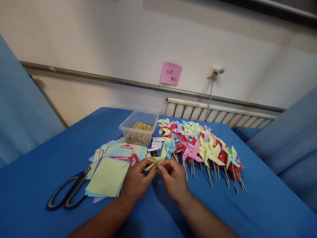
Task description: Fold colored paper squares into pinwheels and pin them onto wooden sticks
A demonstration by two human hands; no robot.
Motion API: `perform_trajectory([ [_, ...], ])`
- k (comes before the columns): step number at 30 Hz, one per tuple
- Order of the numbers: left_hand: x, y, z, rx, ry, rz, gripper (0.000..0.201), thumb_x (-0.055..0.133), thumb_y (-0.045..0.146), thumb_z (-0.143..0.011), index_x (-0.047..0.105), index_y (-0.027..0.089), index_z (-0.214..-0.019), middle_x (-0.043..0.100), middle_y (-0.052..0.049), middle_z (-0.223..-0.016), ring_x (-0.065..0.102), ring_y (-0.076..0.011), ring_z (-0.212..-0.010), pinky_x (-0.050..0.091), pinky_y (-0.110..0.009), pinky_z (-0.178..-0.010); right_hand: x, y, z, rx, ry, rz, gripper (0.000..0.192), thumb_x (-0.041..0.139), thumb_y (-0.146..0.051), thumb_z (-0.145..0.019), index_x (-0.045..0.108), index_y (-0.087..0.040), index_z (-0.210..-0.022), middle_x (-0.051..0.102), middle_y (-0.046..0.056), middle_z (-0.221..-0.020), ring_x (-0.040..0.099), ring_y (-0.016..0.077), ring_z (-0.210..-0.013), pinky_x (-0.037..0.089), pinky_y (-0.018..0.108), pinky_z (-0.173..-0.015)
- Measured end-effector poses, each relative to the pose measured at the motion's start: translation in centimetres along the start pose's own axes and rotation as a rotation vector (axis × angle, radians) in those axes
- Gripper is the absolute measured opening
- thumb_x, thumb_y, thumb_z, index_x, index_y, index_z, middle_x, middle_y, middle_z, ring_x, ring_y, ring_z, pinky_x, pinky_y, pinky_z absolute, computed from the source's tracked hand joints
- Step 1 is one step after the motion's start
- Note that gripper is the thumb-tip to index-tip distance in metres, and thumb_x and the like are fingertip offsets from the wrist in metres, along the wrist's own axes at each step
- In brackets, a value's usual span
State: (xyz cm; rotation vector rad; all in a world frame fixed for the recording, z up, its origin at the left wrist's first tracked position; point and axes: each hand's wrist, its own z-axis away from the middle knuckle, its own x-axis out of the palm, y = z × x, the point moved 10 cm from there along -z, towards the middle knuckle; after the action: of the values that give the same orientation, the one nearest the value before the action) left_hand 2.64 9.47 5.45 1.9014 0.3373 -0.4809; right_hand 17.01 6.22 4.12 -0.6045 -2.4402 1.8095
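Right, both hands are working at the near side of the desk [158, 216], which is wearing a blue cover. Left hand [138, 178] and right hand [174, 177] are meeting thumb to thumb; each grip is clamping on the same yellow paper piece [162, 158], fingertips closing together on it. Paper is sitting right between the two grips, held off the desk, folds bending inward at the pinch and one pointed flap sticking up beyond the fingers. Exact layering at the pinch: can't tell, fingers are covering it.

Left of the left grip, a stack of paper squares [106, 178] is lying loosely fanned, pale yellow on top, with blue, red and purple edges showing. Further left, scissors [70, 195] are lying with dark handles pointing toward the near side, blades partly hiding by the stack.

Right of the right grip and running beyond it, many finished pinwheels [191, 151] are lying bunched, pink, red, yellow, blue, purple and green, sticks mostly pointing back toward the near side.

Just beyond the grips, a small dark container [153, 153] is sitting; contents too small to tell. Behind that, small white boxes [156, 144] are resting. Beyond them and slightly left, a clear plastic bin [123, 127] is holding loose wooden sticks [140, 132].

Farther out, a radiator [190, 112] is standing behind the desk, and a pink note [171, 73] is hanging on the wall [106, 36].
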Motion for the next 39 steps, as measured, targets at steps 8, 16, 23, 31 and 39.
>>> perform_trajectory([
  [8, 0.0, 0.6, 0.1, 0.053, -0.012, -0.032, 0.013, 0.059, 0.026, -0.079, 0.070, 0.023, -0.086, 0.074, 0.002, -0.083, 0.067, -0.0162, -0.076, 0.048, -0.023, -0.070, 0.1, 0.7, 0.0, 0.082, 0.002, -0.103, 0.012, 0.063, -0.025, -0.077, 0.062, -0.017, -0.068, 0.056, -0.003, -0.060, 0.047, 0.0108, -0.054, 0.040, 0.022, -0.053],
  [16, -0.2, 0.5, 0.3, 0.047, 0.004, -0.036, 0.014, 0.059, 0.027, -0.079, 0.069, 0.023, -0.086, 0.074, 0.001, -0.083, 0.067, -0.0165, -0.074, 0.049, -0.023, -0.069, 0.2, 1.6, -0.3, 0.097, 0.076, -0.375, 0.047, 0.073, -0.027, -0.069, 0.055, -0.021, -0.112, 0.065, 0.009, -0.107, 0.060, 0.0215, -0.096, 0.047, 0.039, -0.086],
  [23, -0.4, 0.5, 0.3, 0.039, 0.010, -0.026, 0.016, 0.060, 0.026, -0.076, 0.070, 0.022, -0.088, 0.075, 0.000, -0.085, 0.068, -0.0170, -0.073, 0.051, -0.024, -0.070, 2.3, 2.1, -0.4, 0.176, -0.106, -0.615, 0.029, 0.075, -0.032, -0.069, 0.066, -0.019, -0.093, 0.072, 0.005, -0.088, 0.065, 0.0193, -0.080, 0.051, 0.035, -0.077],
  [31, -0.6, 0.8, 0.5, 0.000, 0.021, -0.028, 0.016, 0.060, 0.027, -0.073, 0.071, 0.023, -0.084, 0.075, 0.001, -0.080, 0.067, -0.0173, -0.068, 0.052, -0.025, -0.068, 1.2, 1.3, -0.1, 0.113, -0.026, -0.463, 0.021, 0.071, -0.032, -0.073, 0.068, -0.018, -0.089, 0.071, 0.004, -0.084, 0.064, 0.0188, -0.077, 0.051, 0.034, -0.076],
  [39, -0.5, 1.2, 0.9, 0.010, 0.024, -0.029, 0.013, 0.061, 0.028, -0.076, 0.068, 0.023, -0.086, 0.073, 0.002, -0.082, 0.067, -0.0157, -0.071, 0.050, -0.024, -0.067, 1.2, 1.8, 0.1, 0.105, -0.014, -0.433, 0.018, 0.068, -0.029, -0.076, 0.066, -0.018, -0.091, 0.070, 0.004, -0.087, 0.062, 0.0178, -0.078, 0.050, 0.032, -0.076],
])
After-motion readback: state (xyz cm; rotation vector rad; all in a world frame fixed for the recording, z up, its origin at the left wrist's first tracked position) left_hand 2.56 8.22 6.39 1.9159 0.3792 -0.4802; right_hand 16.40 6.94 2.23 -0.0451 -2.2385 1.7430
